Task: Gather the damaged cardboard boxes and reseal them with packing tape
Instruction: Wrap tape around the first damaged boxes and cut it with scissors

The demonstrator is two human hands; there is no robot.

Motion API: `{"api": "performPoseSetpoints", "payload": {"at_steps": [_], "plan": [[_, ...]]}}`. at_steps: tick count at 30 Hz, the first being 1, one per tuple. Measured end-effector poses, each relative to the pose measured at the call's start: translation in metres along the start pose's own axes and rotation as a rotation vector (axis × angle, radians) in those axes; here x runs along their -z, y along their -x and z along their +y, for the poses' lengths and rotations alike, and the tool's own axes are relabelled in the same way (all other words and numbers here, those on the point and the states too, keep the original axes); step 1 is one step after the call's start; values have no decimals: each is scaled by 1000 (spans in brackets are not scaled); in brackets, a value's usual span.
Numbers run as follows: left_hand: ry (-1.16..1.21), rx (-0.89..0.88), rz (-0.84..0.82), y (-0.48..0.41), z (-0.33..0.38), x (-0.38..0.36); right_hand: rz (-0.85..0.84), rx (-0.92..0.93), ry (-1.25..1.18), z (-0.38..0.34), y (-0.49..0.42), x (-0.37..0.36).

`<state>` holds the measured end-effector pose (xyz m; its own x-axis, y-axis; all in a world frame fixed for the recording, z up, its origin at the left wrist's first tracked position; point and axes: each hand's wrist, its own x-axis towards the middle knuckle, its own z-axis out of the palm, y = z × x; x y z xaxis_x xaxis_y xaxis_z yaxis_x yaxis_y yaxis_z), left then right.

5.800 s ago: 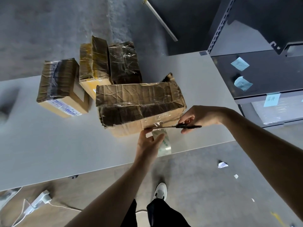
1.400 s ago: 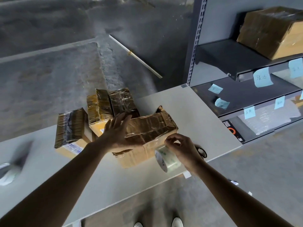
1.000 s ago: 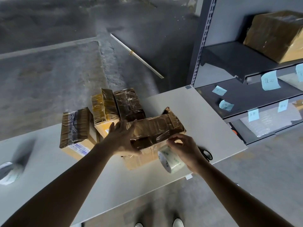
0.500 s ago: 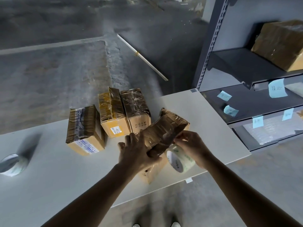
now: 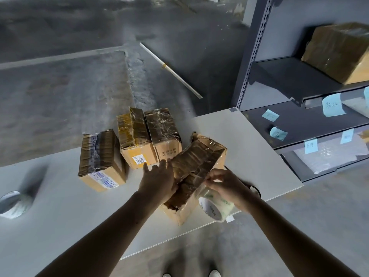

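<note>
Green-printed roll of clear packing tape (image 5: 216,206) hangs under the right hand (image 5: 225,184) at the near edge of the white table (image 5: 60,216). That hand's fingertips are pinched together against the right rim of the crumpled brown cardboard box (image 5: 199,166), apparently on the tape's loose end, though the film itself is too clear to make out. The left hand (image 5: 157,182) lies flat on the box's top, fingers straight and pressing down.

To do this well, I judge the flat hand should bear down hard enough that the buckled flaps meet. The tape end should be anchored well down the side wall before the roll is drawn taut across the split, and the strip then rubbed flat with the palm. Black-handled scissors (image 5: 254,189) lie just behind the right wrist, ready for the cut.

The box sits slantwise on the near right part of the table, one corner close to the edge. Its top is dark, wrinkled and glossy with old tape. The near end is torn ragged and gapes a little, and a flap stands up at the far corner. The side walls are paler tan.

Beyond the left hand stand three smaller taped cardboard boxes (image 5: 133,140), close together and seemingly sealed. Farther right, grey metal shelving (image 5: 249,66) carries another large box.
</note>
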<state>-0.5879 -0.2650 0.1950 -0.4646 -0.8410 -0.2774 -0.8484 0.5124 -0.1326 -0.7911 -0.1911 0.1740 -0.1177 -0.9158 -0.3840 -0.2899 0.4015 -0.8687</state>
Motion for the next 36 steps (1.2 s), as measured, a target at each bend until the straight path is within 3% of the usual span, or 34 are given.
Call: {"api": "performPoseSetpoints", "payload": {"at_steps": [8, 17, 26, 33, 36], "plan": [[40, -66, 82, -6, 8, 2, -148, 24, -141, 6, 4, -10], [272, -271, 192, -9, -10, -7, -124, 47, -208, 17, 0, -19], [126, -289, 246, -2, -10, -21, -112, 59, -261, 23, -7, -23], [168, -248, -7, 2, -6, -16, -103, 105, -245, 22, -10, -16], [160, -197, -12, 5, 0, -18, -120, 111, -216, 19, -12, -13]]}}
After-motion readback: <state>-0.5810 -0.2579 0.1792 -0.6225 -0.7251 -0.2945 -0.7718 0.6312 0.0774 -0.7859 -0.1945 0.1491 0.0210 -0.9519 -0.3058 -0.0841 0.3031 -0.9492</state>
